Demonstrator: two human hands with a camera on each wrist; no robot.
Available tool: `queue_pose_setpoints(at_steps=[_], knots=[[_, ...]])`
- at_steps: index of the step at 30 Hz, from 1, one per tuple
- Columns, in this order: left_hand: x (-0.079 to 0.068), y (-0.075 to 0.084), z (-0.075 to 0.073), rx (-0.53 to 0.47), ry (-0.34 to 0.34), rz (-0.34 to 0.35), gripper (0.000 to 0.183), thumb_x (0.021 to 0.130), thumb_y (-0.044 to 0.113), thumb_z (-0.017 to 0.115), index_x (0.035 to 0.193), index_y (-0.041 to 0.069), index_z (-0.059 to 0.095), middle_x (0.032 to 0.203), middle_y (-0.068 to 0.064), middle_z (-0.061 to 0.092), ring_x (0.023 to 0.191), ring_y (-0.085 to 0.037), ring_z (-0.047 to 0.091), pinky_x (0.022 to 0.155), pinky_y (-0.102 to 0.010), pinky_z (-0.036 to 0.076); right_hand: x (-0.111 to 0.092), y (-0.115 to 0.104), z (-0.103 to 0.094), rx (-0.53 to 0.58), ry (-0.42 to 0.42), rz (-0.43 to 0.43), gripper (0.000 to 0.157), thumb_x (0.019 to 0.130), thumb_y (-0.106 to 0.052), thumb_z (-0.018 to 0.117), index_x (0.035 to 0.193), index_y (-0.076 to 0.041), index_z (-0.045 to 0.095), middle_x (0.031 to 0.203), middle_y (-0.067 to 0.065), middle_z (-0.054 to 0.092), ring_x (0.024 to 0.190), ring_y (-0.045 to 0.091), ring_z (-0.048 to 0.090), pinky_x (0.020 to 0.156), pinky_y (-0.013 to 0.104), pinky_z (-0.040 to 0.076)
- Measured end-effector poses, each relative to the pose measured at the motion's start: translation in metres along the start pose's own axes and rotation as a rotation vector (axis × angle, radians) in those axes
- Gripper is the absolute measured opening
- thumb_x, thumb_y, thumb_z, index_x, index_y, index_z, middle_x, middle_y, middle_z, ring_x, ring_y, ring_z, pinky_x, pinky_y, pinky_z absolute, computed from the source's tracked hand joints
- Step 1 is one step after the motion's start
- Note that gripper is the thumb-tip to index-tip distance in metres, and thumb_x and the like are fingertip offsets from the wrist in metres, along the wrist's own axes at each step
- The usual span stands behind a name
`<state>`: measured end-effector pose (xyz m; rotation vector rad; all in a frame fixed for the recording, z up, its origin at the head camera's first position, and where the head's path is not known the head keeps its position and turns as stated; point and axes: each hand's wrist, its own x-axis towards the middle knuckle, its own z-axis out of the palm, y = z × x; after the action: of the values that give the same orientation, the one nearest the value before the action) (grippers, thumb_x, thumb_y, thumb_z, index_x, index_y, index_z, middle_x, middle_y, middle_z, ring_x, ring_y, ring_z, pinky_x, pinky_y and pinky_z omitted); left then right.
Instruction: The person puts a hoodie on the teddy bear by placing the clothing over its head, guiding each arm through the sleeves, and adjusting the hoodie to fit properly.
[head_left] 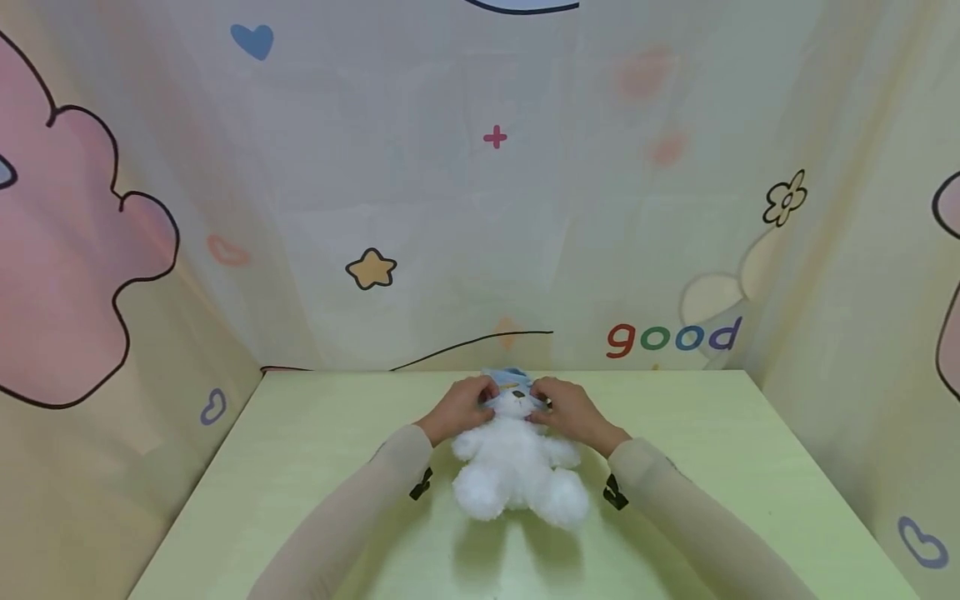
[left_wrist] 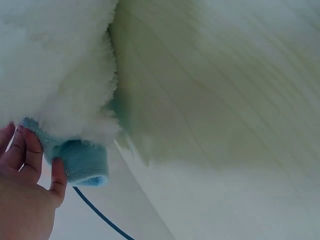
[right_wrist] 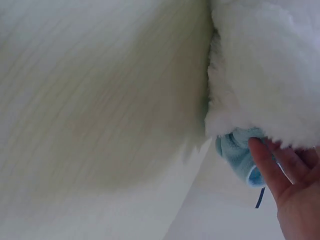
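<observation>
A white plush toy (head_left: 512, 462) with a dark nose sits facing me at the table's far side, a light blue fabric hat (head_left: 508, 377) on its head. Fingers and thumb of my left hand (head_left: 467, 404) pinch the hat at one side of the head. On the opposite side, my right hand (head_left: 572, 408) grips it the same way. Up close in the left wrist view, the blue fabric (left_wrist: 85, 162) hangs in a rolled fold beside the white fur. Its other folded edge (right_wrist: 240, 152) shows in the right wrist view, partly covered by fingers.
The pale green table (head_left: 322, 450) ends at a printed cloth backdrop (head_left: 420, 167), close behind the toy. Similar cloth hangs along both sides. A dark strap (head_left: 615, 493) hangs below the right wrist, another (head_left: 422, 485) below the left.
</observation>
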<state>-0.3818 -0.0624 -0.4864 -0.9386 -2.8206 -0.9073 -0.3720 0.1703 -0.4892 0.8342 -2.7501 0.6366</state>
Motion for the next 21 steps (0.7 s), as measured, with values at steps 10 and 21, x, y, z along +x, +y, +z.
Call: queue_pose_setpoints(at_steps=[10, 21], knots=[[-0.003, 0.002, 0.005, 0.071, 0.069, 0.085, 0.019, 0.083, 0.005, 0.061, 0.098, 0.016, 0.061, 0.090, 0.002, 0.063, 0.079, -0.010, 0.055, 0.074, -0.025, 0.046, -0.001, -0.011, -0.003, -0.200, 0.085, -0.139, 0.026, 0.075, -0.026, 0.075, 0.071, -0.021, 0.049, 0.065, -0.011, 0.047, 0.055, 0.003, 0.037, 0.051, 0.019, 0.028], [-0.007, 0.003, 0.011, 0.307, 0.123, 0.244, 0.023, 0.083, -0.002, 0.055, 0.085, 0.022, 0.055, 0.088, 0.006, 0.056, 0.086, -0.014, 0.052, 0.085, -0.038, 0.037, -0.007, -0.016, 0.007, -0.344, 0.143, -0.249, 0.033, 0.077, -0.025, 0.073, 0.065, -0.019, 0.042, 0.065, -0.006, 0.044, 0.051, 0.006, 0.029, 0.047, 0.019, 0.022]])
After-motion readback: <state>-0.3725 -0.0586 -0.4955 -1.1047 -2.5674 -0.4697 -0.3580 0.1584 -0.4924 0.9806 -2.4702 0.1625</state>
